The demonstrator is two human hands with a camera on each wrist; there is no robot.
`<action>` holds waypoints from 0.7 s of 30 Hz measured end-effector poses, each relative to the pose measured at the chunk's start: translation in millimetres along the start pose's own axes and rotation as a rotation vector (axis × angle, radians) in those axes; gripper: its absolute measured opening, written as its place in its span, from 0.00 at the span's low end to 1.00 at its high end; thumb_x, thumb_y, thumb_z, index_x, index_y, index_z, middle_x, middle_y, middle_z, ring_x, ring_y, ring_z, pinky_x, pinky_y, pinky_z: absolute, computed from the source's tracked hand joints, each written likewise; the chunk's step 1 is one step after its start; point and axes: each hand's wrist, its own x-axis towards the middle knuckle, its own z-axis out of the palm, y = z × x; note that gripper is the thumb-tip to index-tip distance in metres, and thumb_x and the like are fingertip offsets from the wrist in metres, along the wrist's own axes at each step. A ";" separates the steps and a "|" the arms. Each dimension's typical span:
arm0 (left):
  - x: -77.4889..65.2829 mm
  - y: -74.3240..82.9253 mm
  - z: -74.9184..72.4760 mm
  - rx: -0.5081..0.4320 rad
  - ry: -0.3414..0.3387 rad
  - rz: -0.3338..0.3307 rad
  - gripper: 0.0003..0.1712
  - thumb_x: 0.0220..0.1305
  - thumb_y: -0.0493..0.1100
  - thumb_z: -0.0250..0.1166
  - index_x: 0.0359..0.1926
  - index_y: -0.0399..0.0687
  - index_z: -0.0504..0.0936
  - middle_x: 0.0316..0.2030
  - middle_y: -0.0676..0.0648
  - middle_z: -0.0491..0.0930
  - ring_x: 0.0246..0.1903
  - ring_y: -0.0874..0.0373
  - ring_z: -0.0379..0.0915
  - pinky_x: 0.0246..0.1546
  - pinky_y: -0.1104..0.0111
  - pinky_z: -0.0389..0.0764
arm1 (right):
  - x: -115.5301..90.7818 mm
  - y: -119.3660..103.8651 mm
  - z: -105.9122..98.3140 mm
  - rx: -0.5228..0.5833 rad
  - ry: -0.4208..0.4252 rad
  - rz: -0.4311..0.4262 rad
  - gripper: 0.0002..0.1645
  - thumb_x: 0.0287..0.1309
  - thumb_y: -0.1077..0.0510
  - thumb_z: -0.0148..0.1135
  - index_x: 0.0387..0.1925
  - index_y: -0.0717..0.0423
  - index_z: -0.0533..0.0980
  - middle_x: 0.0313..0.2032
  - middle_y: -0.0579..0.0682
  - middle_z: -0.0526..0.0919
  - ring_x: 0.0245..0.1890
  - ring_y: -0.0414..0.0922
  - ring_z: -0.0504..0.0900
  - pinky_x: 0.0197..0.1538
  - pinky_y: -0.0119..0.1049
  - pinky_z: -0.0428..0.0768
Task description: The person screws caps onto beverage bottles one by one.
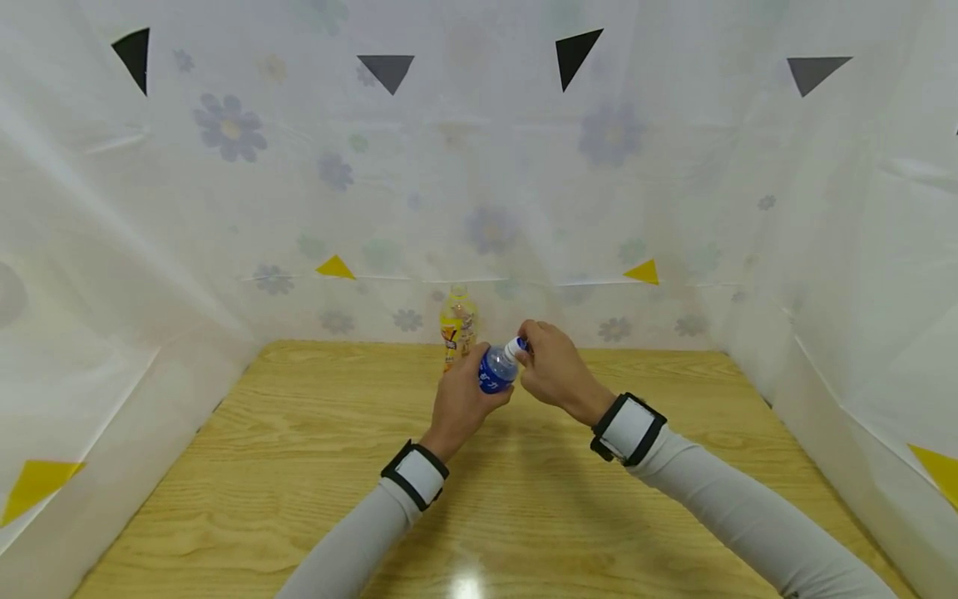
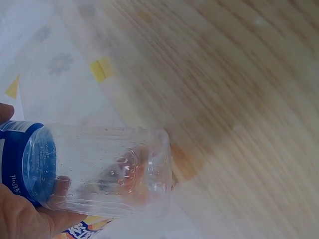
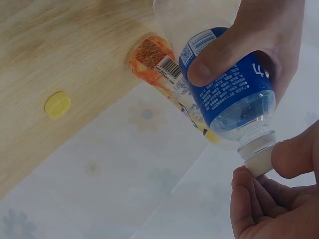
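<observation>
A clear plastic bottle (image 1: 496,372) with a blue label is tilted above the table, its neck toward the right hand (image 1: 557,368). The left hand (image 1: 458,401) grips it round the label; in the left wrist view its see-through lower part (image 2: 94,159) carries small droplets. Thumb and fingers of the right hand pinch the white cap (image 3: 260,162) at the bottle's mouth. Just behind the left hand stands a second bottle (image 1: 459,314), clear with a yellow and orange label and an uncovered neck. A yellow bottle cap (image 3: 58,105) lies on the wood near that bottle.
The wooden table (image 1: 314,466) reaches back to a pale flowered curtain (image 1: 479,166). Similar sheeting hangs along the left and right sides. Black, grey and yellow triangles (image 1: 337,267) are stuck on the sheets.
</observation>
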 end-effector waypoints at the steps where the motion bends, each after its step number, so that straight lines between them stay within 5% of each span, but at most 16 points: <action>1: 0.1 -0.1 0.0 0.001 0.001 0.001 0.42 0.52 0.50 0.80 0.66 0.48 0.73 0.51 0.42 0.83 0.47 0.48 0.83 0.45 0.54 0.85 | 0.2 0.3 0.7 -0.005 0.008 -0.008 0.05 0.65 0.65 0.60 0.40 0.62 0.74 0.34 0.55 0.78 0.32 0.48 0.74 0.36 0.42 0.74; 21: 1.8 0.3 -0.6 -0.010 -0.006 0.016 0.41 0.51 0.48 0.81 0.64 0.48 0.73 0.51 0.43 0.84 0.48 0.50 0.83 0.46 0.56 0.84 | 1.3 1.6 4.0 -0.006 0.030 -0.006 0.06 0.69 0.61 0.58 0.40 0.62 0.74 0.33 0.55 0.78 0.31 0.48 0.75 0.37 0.43 0.75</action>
